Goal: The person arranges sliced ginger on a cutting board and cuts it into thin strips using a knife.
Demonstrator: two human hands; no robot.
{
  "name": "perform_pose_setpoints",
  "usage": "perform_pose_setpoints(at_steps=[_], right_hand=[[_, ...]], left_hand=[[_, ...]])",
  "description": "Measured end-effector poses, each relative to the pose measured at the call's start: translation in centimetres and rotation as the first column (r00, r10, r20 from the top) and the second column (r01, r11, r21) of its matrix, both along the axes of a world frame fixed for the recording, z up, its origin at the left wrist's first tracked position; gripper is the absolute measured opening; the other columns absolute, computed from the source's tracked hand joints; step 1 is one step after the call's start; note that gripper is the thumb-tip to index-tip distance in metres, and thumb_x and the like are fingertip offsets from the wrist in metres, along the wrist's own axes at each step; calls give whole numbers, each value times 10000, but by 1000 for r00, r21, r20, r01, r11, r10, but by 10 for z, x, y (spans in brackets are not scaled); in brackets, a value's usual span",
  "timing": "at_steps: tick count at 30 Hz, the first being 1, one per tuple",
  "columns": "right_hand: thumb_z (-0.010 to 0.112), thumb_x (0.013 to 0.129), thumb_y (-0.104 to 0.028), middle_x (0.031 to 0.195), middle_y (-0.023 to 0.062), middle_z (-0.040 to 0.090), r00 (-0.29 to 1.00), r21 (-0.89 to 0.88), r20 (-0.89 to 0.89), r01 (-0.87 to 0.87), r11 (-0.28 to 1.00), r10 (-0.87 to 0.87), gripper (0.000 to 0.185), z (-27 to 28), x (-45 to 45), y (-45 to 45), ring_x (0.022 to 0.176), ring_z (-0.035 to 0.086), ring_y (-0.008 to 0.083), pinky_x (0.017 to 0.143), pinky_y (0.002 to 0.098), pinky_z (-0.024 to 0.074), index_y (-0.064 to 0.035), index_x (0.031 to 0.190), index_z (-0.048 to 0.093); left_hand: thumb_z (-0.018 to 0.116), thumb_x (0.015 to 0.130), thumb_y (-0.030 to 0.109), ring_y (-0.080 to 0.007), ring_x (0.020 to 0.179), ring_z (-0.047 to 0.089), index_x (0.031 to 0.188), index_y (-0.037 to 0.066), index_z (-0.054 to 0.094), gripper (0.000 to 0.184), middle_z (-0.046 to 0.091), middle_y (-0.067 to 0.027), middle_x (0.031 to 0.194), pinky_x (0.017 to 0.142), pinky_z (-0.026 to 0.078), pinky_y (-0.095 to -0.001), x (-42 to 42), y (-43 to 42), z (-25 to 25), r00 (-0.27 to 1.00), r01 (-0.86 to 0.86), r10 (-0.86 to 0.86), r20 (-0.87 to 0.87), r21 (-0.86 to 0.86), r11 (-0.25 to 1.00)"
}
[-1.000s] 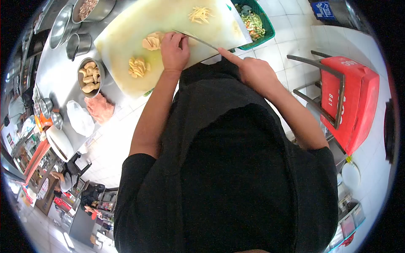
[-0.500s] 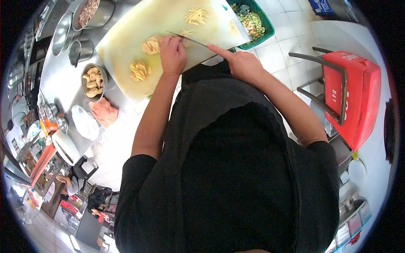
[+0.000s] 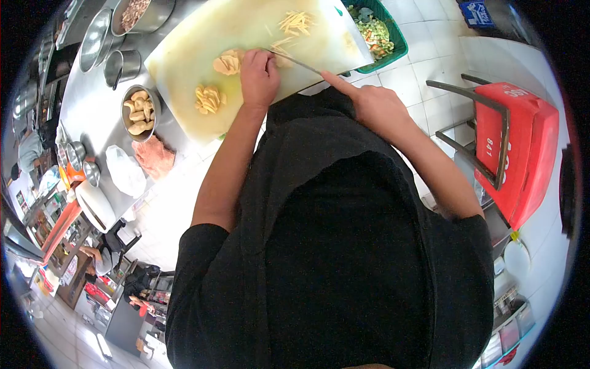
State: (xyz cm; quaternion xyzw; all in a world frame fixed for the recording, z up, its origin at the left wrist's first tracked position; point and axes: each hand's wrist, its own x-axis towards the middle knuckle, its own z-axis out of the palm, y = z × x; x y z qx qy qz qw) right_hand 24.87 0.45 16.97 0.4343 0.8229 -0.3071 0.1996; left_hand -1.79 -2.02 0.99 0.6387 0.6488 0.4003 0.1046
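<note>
On a pale cutting board [image 3: 184, 55], my left hand [image 3: 259, 77] presses down with curled fingers at the edge of overlapping pale yellow slices [image 3: 228, 63], which look like ginger. My right hand [image 3: 375, 104] grips a knife [image 3: 301, 63], its index finger stretched along the blade's spine. The blade lies just right of my left fingertips; its handle is hidden in my palm. Beyond it are a few thin cut strips [image 3: 282, 45] and a larger pile of strips [image 3: 296, 23]. Another heap of ginger slices [image 3: 210, 99] sits nearer the board's left corner.
Left of the board stand a metal bowl of whole peeled pieces [image 3: 140, 114], a metal pot [image 3: 122, 66], a pink cloth [image 3: 153, 157] and a white plastic bag [image 3: 125, 171]. A green basket of vegetable scraps [image 3: 393, 56] adjoins the board's right edge. A red chair [image 3: 519, 147] stands right.
My right hand has drawn the knife back toward the right, so less blade shows past my left fingers. The whole view has shifted slightly. My left hand stays on the slices.
</note>
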Motion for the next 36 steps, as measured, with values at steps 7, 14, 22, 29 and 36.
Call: perform_pose_setpoints(at_steps=[7, 14, 22, 29, 36], right_hand=[[572, 879, -2, 964, 232, 739, 997, 35, -66, 43, 998, -41, 962, -50, -16, 5, 827, 746, 409, 719, 526, 597, -483, 1655, 267], [569, 882, -7, 958, 234, 737, 1000, -7, -14, 21, 1000, -21, 948, -10, -13, 1, 839, 746, 412, 723, 530, 596, -469, 1656, 276], [558, 898, -14, 785, 226, 699, 991, 120, -133, 37, 992, -21, 930, -55, -21, 0, 721, 717, 393, 680, 517, 574, -462, 1661, 274], [579, 879, -9, 947, 243, 734, 1000, 9, -7, 25, 1000, -25, 968, -18, -15, -4, 855, 748, 414, 705, 536, 597, -490, 1655, 256], [555, 912, -15, 793, 228, 702, 987, 153, -163, 38, 987, -12, 927, -44, -18, -3, 713, 716, 398, 665, 530, 571, -464, 1666, 256]], left_hand=[[683, 874, 35, -398, 963, 639, 953, 41, 683, 79, 659, -171, 1010, 849, 522, -484, -3, 6, -6, 999, 11, -11, -44, 14, 1000], [693, 876, 48, -393, 969, 635, 946, 49, 677, 72, 655, -166, 1010, 859, 515, -490, -4, 1, -11, 1000, 2, -2, -5, 7, 1000], [699, 877, 45, -391, 975, 629, 948, 50, 666, 79, 656, -158, 1007, 864, 510, -491, -6, -1, -7, 1000, 15, -15, -20, -1, 1000], [706, 874, 43, -393, 987, 626, 954, 48, 663, 91, 658, -161, 1014, 867, 509, -491, -4, 2, -15, 1000, 0, 1, -28, 26, 1000], [715, 880, 56, -393, 991, 627, 948, 50, 658, 89, 659, -168, 1018, 869, 510, -493, -3, 1, -12, 1000, -17, 17, -19, -19, 1000]])
